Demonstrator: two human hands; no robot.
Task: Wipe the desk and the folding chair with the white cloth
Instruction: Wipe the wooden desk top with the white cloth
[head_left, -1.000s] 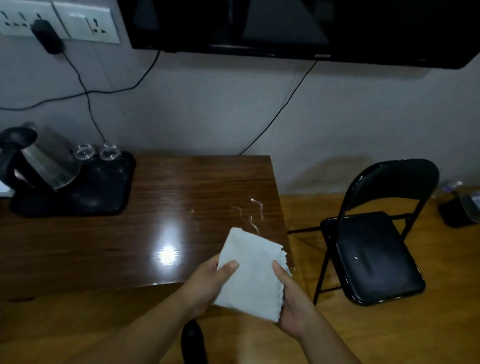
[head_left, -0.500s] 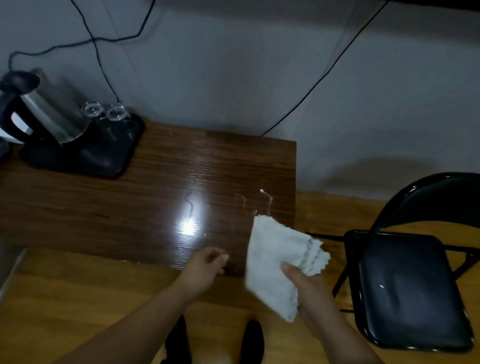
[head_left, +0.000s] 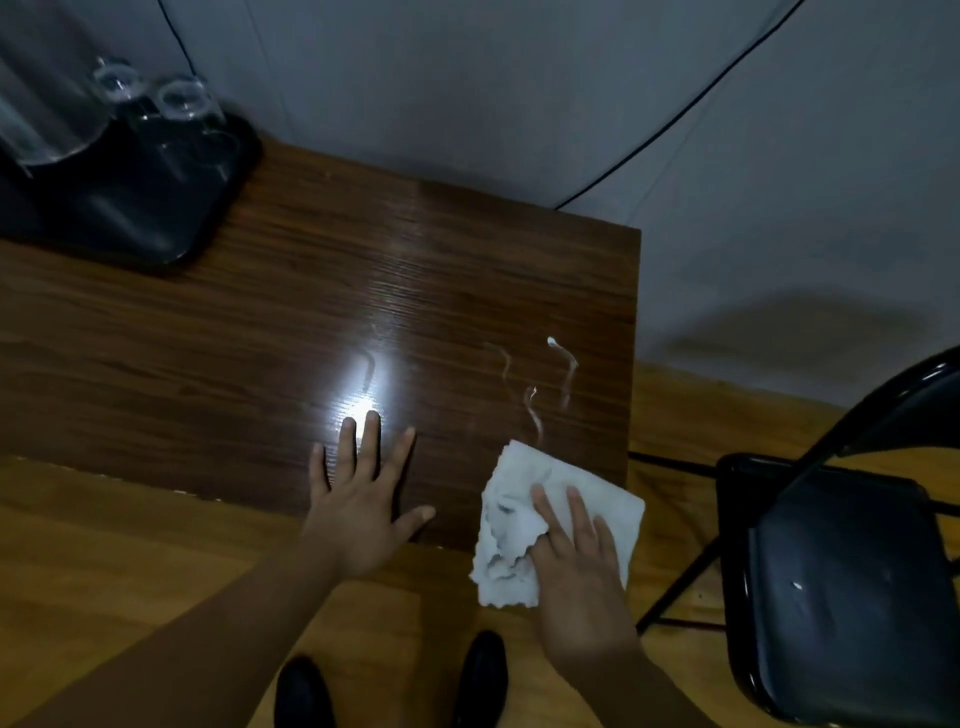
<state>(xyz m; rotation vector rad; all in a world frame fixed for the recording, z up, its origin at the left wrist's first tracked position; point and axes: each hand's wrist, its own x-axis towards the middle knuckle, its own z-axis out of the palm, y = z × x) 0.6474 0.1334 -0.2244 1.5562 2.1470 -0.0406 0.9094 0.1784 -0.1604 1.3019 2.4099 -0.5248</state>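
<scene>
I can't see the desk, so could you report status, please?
Left hand flat on desk. Right hand presses white cloth at desk's near right corner. Smears ahead, unobstructed.

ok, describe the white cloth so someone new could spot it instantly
Start at the brown wooden desk and go to its near right corner. The white cloth lies crumpled there, pressed flat under the right hand. It is the only white fabric in sight.

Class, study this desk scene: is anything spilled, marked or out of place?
Yes. Thin whitish streaks smear the wooden desk near its right edge, just beyond the white cloth under the right hand. A small white speck also marks the folding chair seat.
</scene>
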